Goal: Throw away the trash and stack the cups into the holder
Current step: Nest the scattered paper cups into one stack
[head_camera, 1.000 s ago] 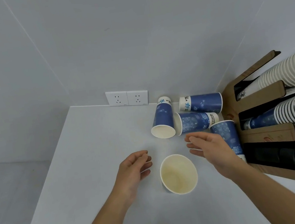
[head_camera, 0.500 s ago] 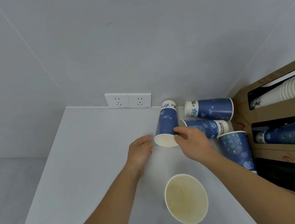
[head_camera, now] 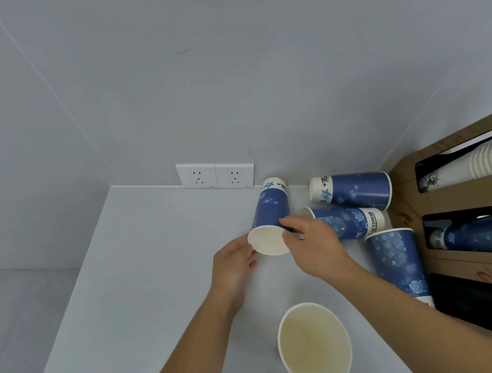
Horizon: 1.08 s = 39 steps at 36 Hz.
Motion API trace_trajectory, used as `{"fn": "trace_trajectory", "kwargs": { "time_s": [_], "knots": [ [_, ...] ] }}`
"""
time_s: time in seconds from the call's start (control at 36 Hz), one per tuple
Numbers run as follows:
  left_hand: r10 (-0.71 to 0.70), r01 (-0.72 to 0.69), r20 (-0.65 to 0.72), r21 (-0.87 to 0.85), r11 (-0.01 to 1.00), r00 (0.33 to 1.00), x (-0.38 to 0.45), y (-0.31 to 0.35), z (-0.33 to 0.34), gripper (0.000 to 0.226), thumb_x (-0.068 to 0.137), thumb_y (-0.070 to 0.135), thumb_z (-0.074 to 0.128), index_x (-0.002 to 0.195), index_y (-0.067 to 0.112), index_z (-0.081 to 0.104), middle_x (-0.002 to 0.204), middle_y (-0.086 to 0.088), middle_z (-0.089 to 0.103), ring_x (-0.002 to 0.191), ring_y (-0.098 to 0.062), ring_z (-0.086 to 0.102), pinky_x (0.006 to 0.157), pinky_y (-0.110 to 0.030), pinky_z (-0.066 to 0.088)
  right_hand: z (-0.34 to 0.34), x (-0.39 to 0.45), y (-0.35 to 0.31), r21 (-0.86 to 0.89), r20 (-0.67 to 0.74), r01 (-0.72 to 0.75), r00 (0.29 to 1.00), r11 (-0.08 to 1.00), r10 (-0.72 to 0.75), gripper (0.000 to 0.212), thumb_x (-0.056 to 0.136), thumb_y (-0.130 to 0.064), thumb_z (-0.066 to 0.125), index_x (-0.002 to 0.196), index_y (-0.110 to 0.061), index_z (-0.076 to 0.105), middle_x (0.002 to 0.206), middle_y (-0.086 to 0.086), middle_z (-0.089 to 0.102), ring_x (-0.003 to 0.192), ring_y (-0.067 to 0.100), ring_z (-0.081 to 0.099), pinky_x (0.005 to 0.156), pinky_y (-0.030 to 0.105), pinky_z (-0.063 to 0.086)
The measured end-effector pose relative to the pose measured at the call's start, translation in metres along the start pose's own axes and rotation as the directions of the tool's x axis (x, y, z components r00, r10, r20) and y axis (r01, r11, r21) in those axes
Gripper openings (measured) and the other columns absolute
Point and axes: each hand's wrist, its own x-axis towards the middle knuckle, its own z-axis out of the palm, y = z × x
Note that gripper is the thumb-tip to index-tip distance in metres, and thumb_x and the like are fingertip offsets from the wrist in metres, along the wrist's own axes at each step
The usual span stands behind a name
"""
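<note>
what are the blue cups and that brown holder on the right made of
The blue cups look like paper: matte printed walls, plain off-white insides and thin rolled rims, as on the one both hands touch. The brown holder looks like cardboard or thin wood board: flat, dull brown panels with cut-out slots; the view can't settle which.

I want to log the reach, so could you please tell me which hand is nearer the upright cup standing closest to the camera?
Left, narrowly. The left hand and right hand are both beyond the upright cup, at the tipped blue cup.
</note>
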Motion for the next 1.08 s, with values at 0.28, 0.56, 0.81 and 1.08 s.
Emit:
{"fn": "trace_trajectory", "kwargs": {
  "time_s": [0.28, 0.56, 0.81, 1.08],
  "knots": [
    [0.142, -0.141, 0.020, -0.071, 0.988, 0.990, -0.045, 0.020, -0.012, 0.024, 0.096, 0.006, 0.055, 0.111, 0.011, 0.074, 0.109, -0.003, 0.077, 0.103, -0.021, 0.072, 0.092, -0.035, 0.057, -0.019, -0.023, -0.017, 0.135, -0.020, 0.020, 1.000, 0.991, -0.018, 0.031, 0.095, -0.021, 0.050, 0.116, -0.028, 0.071, 0.108, -0.006, 0.072, 0.099, 0.015, 0.063, 0.083, 0.024, 0.047],
    [0.242, -0.238, 0.047, -0.080, 0.968, 0.969, -0.094, 0.047, -0.016, 0.025, 0.095, 0.005, 0.056, 0.111, 0.012, 0.074, 0.109, -0.003, 0.077, 0.102, -0.021, 0.072, 0.086, -0.032, 0.058, -0.038, -0.054, -0.034, 0.217, -0.060, 0.092, 0.995, 0.972, -0.081, 0.029, 0.093, -0.019, 0.053, 0.108, -0.031, 0.074, 0.096, -0.008, 0.076, 0.092, 0.021, 0.070, 0.086, 0.042, 0.058],
    [0.319, -0.315, 0.042, -0.082, 0.945, 0.947, -0.136, 0.068, -0.013, 0.021, 0.095, 0.009, 0.059, 0.109, 0.010, 0.075, 0.108, -0.006, 0.076, 0.102, -0.025, 0.072, 0.080, -0.029, 0.060, -0.066, -0.092, -0.051, 0.339, -0.121, 0.215, 0.975, 0.916, -0.184, 0.042, 0.094, -0.010, 0.053, 0.084, -0.046, 0.072, 0.084, -0.016, 0.076, 0.083, 0.004, 0.072, 0.078, 0.022, 0.055],
    [0.320, -0.311, 0.064, -0.126, 0.942, 0.945, -0.182, 0.103, -0.006, 0.019, 0.092, 0.015, 0.064, 0.107, 0.009, 0.076, 0.105, -0.008, 0.076, 0.091, -0.024, 0.073, 0.077, -0.036, 0.061, -0.095, -0.132, -0.069, 0.504, -0.148, 0.328, 0.944, 0.799, -0.294, 0.044, 0.093, -0.008, 0.056, 0.087, -0.046, 0.077, 0.104, -0.010, 0.076, 0.107, 0.018, 0.068, 0.101, 0.041, 0.051]
  ]
}}
